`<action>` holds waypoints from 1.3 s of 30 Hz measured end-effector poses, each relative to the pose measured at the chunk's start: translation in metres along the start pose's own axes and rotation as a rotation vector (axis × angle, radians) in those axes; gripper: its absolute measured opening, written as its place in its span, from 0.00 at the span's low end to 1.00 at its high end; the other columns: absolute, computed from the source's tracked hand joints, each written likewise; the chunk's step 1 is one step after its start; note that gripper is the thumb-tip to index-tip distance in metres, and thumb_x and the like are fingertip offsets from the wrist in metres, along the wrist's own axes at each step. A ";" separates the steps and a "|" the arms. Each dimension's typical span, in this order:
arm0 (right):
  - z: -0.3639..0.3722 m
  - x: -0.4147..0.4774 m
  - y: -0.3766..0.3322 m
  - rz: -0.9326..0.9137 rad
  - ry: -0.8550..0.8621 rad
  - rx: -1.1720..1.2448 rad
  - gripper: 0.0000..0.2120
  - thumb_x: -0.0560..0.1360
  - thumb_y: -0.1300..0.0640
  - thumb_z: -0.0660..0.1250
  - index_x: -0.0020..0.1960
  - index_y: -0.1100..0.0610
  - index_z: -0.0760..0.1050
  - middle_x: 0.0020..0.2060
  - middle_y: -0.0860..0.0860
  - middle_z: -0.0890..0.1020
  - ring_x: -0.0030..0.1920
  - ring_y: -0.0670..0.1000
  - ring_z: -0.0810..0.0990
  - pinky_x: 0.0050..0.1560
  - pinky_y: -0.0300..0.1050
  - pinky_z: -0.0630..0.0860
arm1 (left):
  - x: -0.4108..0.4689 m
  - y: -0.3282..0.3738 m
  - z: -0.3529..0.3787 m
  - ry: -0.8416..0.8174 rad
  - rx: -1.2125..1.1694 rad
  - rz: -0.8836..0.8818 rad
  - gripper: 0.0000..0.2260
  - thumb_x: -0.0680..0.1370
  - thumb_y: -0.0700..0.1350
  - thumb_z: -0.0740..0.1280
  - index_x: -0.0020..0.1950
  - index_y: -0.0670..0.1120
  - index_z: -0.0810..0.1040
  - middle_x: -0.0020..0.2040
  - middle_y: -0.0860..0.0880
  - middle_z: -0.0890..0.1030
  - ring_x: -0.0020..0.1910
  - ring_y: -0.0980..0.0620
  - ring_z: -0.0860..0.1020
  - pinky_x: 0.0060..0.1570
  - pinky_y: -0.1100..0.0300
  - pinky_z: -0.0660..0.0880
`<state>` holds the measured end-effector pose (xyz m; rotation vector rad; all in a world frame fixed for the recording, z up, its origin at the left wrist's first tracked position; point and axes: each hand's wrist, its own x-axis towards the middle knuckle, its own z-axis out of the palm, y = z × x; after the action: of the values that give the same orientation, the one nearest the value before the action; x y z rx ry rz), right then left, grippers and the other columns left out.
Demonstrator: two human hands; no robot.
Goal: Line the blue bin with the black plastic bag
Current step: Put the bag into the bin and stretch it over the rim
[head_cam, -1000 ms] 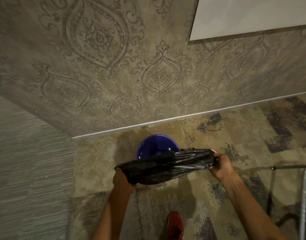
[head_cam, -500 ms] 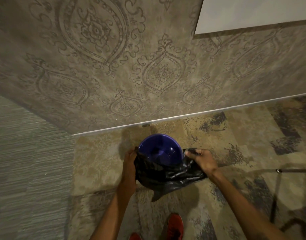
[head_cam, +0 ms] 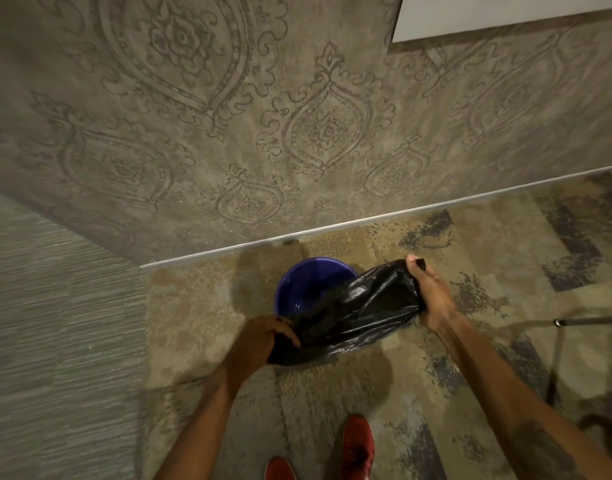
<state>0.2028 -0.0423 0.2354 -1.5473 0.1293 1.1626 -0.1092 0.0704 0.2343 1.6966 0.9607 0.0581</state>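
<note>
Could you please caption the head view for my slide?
Both hands, left and right, stretch a black plastic bag over the blue bin.

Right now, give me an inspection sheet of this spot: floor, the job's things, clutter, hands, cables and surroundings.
Surface: patterned carpet, tan with dark patches; nothing spilled that shows.
Job's things: blue bin stands upright on the carpet near the wall, its inside bare. Black plastic bag is stretched over the bin's near rim, not yet inside it.
Clutter: thin metal rod at the right edge; what it belongs to cannot be told.
Hands: left hand grips the bag's near end; right hand grips its far end.
Cables: nothing seen.
Surroundings: damask-patterned wall behind the bin, pale baseboard strip, red shoes at the bottom.
</note>
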 end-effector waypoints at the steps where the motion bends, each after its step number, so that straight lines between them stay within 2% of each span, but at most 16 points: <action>1: -0.003 -0.004 -0.001 -0.039 -0.103 0.013 0.20 0.75 0.49 0.71 0.67 0.45 0.75 0.60 0.57 0.81 0.56 0.62 0.83 0.44 0.57 0.83 | 0.004 0.003 0.003 0.068 0.052 -0.017 0.20 0.78 0.29 0.59 0.46 0.49 0.86 0.54 0.51 0.82 0.50 0.57 0.80 0.54 0.68 0.72; 4: -0.013 -0.010 -0.002 -0.165 -0.355 0.164 0.32 0.74 0.62 0.71 0.72 0.39 0.69 0.67 0.55 0.75 0.62 0.61 0.81 0.58 0.64 0.78 | 0.013 0.006 0.011 0.343 0.064 -0.110 0.15 0.78 0.31 0.59 0.53 0.43 0.84 0.54 0.47 0.82 0.52 0.52 0.78 0.49 0.76 0.68; 5: -0.015 -0.013 -0.001 -0.186 -0.391 0.185 0.34 0.73 0.67 0.70 0.72 0.39 0.69 0.67 0.54 0.74 0.63 0.61 0.80 0.60 0.65 0.77 | 0.015 0.007 0.013 0.420 0.037 -0.127 0.15 0.79 0.32 0.58 0.55 0.44 0.82 0.55 0.47 0.81 0.53 0.51 0.78 0.47 0.77 0.67; 7: -0.018 -0.018 0.000 -0.222 -0.374 0.076 0.33 0.73 0.72 0.66 0.68 0.41 0.74 0.69 0.53 0.72 0.63 0.63 0.79 0.55 0.63 0.80 | 0.017 0.009 0.017 0.487 0.008 -0.137 0.15 0.81 0.36 0.57 0.64 0.44 0.77 0.62 0.46 0.78 0.57 0.51 0.76 0.53 0.73 0.67; 9: -0.018 -0.020 0.002 -0.325 -0.335 -0.275 0.26 0.75 0.72 0.63 0.59 0.43 0.81 0.69 0.55 0.71 0.61 0.63 0.77 0.47 0.51 0.84 | 0.021 0.011 0.022 0.480 -0.020 -0.131 0.18 0.82 0.42 0.57 0.71 0.46 0.70 0.68 0.45 0.74 0.62 0.49 0.74 0.59 0.62 0.68; 11: -0.014 -0.018 0.009 -0.443 -0.386 -0.728 0.23 0.78 0.70 0.62 0.56 0.44 0.83 0.67 0.56 0.73 0.62 0.59 0.77 0.49 0.41 0.82 | 0.025 0.013 0.027 0.450 -0.007 -0.082 0.22 0.81 0.48 0.61 0.76 0.50 0.65 0.72 0.48 0.69 0.67 0.48 0.72 0.62 0.57 0.69; 13: -0.004 -0.012 0.023 -0.490 -0.404 -1.093 0.22 0.78 0.69 0.63 0.64 0.48 0.79 0.67 0.57 0.73 0.63 0.59 0.76 0.59 0.44 0.79 | 0.027 0.012 0.034 0.404 0.082 -0.065 0.33 0.78 0.49 0.67 0.79 0.51 0.56 0.77 0.50 0.61 0.70 0.47 0.69 0.65 0.52 0.70; 16: 0.016 -0.004 0.051 -0.519 -0.180 -1.354 0.27 0.76 0.68 0.65 0.74 0.55 0.70 0.69 0.60 0.70 0.64 0.63 0.74 0.63 0.52 0.72 | 0.028 0.002 0.044 0.343 0.183 -0.073 0.42 0.75 0.50 0.70 0.80 0.55 0.45 0.81 0.52 0.51 0.70 0.44 0.70 0.64 0.45 0.72; 19: 0.022 0.002 0.079 -0.555 -0.078 -1.410 0.31 0.74 0.65 0.66 0.75 0.50 0.66 0.68 0.52 0.68 0.57 0.57 0.78 0.58 0.52 0.77 | 0.033 -0.012 0.054 0.340 0.252 -0.046 0.42 0.77 0.55 0.67 0.79 0.58 0.40 0.81 0.55 0.48 0.68 0.45 0.72 0.61 0.44 0.74; 21: 0.021 0.008 0.091 -0.579 -0.018 -1.394 0.27 0.76 0.61 0.66 0.73 0.48 0.68 0.67 0.49 0.68 0.53 0.55 0.80 0.53 0.51 0.79 | 0.038 -0.025 0.057 0.334 0.275 -0.026 0.41 0.77 0.57 0.65 0.79 0.58 0.39 0.81 0.55 0.48 0.68 0.46 0.73 0.61 0.45 0.75; 24: 0.021 0.017 0.102 -0.623 0.101 -1.326 0.19 0.79 0.56 0.63 0.69 0.49 0.71 0.67 0.50 0.71 0.50 0.57 0.82 0.46 0.53 0.81 | 0.044 -0.043 0.063 0.330 0.313 -0.049 0.40 0.78 0.55 0.63 0.79 0.59 0.37 0.81 0.56 0.45 0.66 0.46 0.75 0.58 0.49 0.75; 27: 0.017 0.027 0.109 -0.693 0.184 -1.322 0.19 0.79 0.57 0.64 0.69 0.49 0.71 0.66 0.52 0.74 0.46 0.56 0.84 0.39 0.51 0.81 | 0.049 -0.056 0.067 0.331 0.353 -0.073 0.42 0.78 0.55 0.64 0.76 0.61 0.31 0.79 0.61 0.38 0.65 0.49 0.75 0.54 0.54 0.76; 31: 0.014 0.046 0.114 -0.708 0.091 -1.372 0.33 0.73 0.67 0.65 0.74 0.49 0.64 0.67 0.55 0.69 0.52 0.56 0.81 0.48 0.50 0.80 | 0.062 -0.070 0.073 0.319 0.302 -0.047 0.44 0.78 0.56 0.64 0.73 0.61 0.28 0.74 0.67 0.34 0.70 0.51 0.71 0.51 0.62 0.71; 34: 0.017 0.052 0.113 -0.687 0.070 -1.378 0.38 0.71 0.70 0.63 0.77 0.50 0.61 0.68 0.55 0.67 0.58 0.58 0.78 0.54 0.51 0.78 | 0.068 -0.078 0.077 0.306 0.257 0.009 0.47 0.76 0.51 0.68 0.75 0.59 0.30 0.76 0.65 0.35 0.73 0.51 0.67 0.57 0.61 0.71; 36: 0.017 0.056 0.113 -0.680 0.064 -1.373 0.38 0.71 0.69 0.63 0.77 0.50 0.60 0.67 0.55 0.67 0.56 0.58 0.79 0.51 0.52 0.78 | 0.073 -0.082 0.079 0.290 0.226 0.044 0.48 0.75 0.50 0.70 0.76 0.58 0.31 0.78 0.62 0.38 0.76 0.51 0.60 0.64 0.58 0.68; 39: 0.019 0.065 0.114 -0.697 0.059 -1.435 0.37 0.73 0.68 0.63 0.77 0.47 0.58 0.69 0.56 0.67 0.50 0.59 0.81 0.45 0.54 0.79 | 0.085 -0.085 0.076 0.274 0.241 0.084 0.49 0.74 0.47 0.71 0.77 0.59 0.34 0.79 0.61 0.40 0.77 0.50 0.60 0.65 0.57 0.67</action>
<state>0.1524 -0.0360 0.1131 -2.4881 -1.3721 0.5431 -0.0629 0.0659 0.0998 1.9869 1.1336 0.2444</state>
